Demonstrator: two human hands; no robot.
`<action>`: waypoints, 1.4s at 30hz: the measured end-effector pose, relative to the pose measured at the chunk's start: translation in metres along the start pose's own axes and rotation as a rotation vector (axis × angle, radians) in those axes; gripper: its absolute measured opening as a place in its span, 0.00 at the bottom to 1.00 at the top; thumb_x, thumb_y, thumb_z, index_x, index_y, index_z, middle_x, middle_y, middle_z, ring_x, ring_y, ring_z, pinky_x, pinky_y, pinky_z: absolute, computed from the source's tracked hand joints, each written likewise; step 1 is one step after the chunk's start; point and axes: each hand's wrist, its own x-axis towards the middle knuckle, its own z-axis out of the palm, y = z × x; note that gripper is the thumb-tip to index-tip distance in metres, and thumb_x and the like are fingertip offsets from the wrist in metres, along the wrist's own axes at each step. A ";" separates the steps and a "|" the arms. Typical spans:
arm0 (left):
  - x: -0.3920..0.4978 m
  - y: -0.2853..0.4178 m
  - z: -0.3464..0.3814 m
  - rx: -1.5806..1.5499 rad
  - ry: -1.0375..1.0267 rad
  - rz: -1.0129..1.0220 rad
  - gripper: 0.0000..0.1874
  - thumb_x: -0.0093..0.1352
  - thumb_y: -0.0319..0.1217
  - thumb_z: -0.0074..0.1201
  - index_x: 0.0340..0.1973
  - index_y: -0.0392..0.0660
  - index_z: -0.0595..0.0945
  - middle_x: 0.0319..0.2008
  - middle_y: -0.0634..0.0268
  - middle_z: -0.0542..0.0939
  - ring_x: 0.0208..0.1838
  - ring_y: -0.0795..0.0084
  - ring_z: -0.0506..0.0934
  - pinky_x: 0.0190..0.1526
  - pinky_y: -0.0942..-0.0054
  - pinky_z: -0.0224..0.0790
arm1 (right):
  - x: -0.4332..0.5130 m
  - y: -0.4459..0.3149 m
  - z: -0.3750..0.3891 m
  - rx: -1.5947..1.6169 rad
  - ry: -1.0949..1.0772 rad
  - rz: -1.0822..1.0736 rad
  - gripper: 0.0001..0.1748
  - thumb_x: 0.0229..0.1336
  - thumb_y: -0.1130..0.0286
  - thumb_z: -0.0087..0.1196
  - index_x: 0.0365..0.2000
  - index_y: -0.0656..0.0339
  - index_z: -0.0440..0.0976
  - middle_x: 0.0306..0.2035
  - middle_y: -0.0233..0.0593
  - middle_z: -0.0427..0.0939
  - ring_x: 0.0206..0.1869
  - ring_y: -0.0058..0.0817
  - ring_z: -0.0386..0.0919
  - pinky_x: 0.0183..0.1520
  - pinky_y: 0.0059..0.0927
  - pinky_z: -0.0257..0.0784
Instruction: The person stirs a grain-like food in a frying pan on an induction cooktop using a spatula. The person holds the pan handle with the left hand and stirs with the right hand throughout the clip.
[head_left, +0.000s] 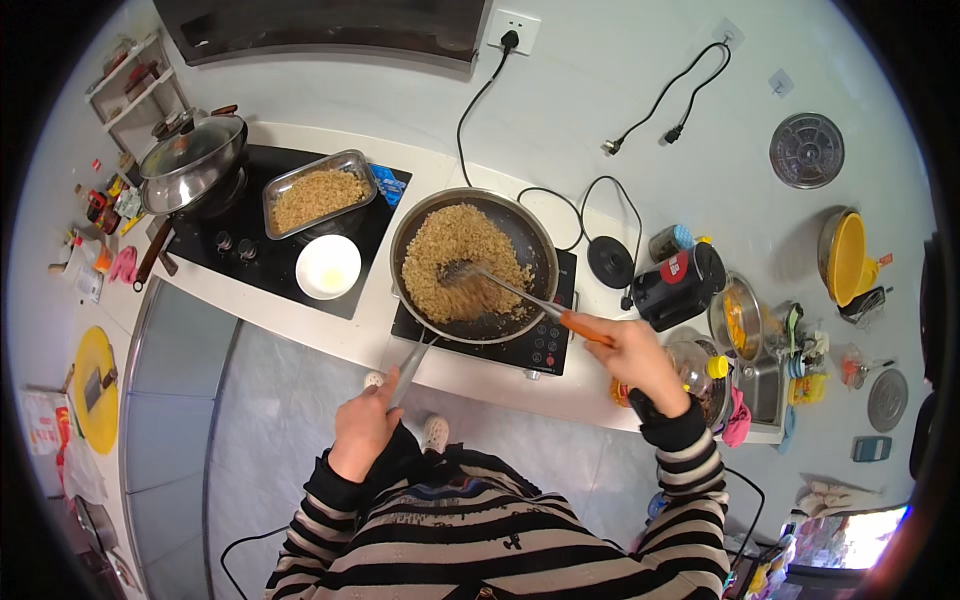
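A frying pan (536, 300) sits on a portable induction cooker (553, 337) in front of me. Brown grain food, looking like fried rice (457, 232), covers much of the pan's dark inside. My left hand (364, 427) grips the pan's metal handle (412, 367). In my right hand (637, 356) is the orange handle of a metal spatula (540, 300). The spatula's head reaches into the middle of the food, where it is blurred and partly buried.
Left of the pan, a white bowl (328, 267) and a metal tray of similar grains (319, 199) rest on a black glass hob (285, 285). Behind them stands a lidded wok (187, 165). A black kettle (679, 285), an oil bottle (694, 367) and a sink (765, 390) are to the right.
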 end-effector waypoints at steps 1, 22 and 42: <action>0.000 0.000 0.000 0.000 -0.007 -0.006 0.40 0.63 0.35 0.67 0.71 0.55 0.70 0.35 0.53 0.83 0.37 0.47 0.83 0.38 0.53 0.76 | -0.004 -0.001 -0.011 0.019 -0.015 0.032 0.28 0.58 0.80 0.61 0.60 0.59 0.76 0.49 0.47 0.86 0.40 0.21 0.83 0.48 0.26 0.76; -0.001 0.000 0.002 -0.003 -0.008 0.001 0.39 0.64 0.34 0.66 0.72 0.56 0.69 0.37 0.53 0.84 0.37 0.46 0.82 0.38 0.53 0.76 | 0.024 -0.004 -0.066 -0.483 -0.045 -0.380 0.32 0.46 0.82 0.59 0.52 0.42 0.84 0.24 0.39 0.77 0.26 0.40 0.76 0.31 0.36 0.72; -0.002 -0.002 0.004 0.033 0.024 0.002 0.39 0.63 0.35 0.67 0.70 0.55 0.71 0.37 0.54 0.84 0.38 0.47 0.83 0.38 0.53 0.77 | -0.002 0.022 0.000 0.204 0.160 0.041 0.26 0.57 0.74 0.62 0.58 0.54 0.78 0.43 0.53 0.85 0.38 0.42 0.86 0.45 0.33 0.78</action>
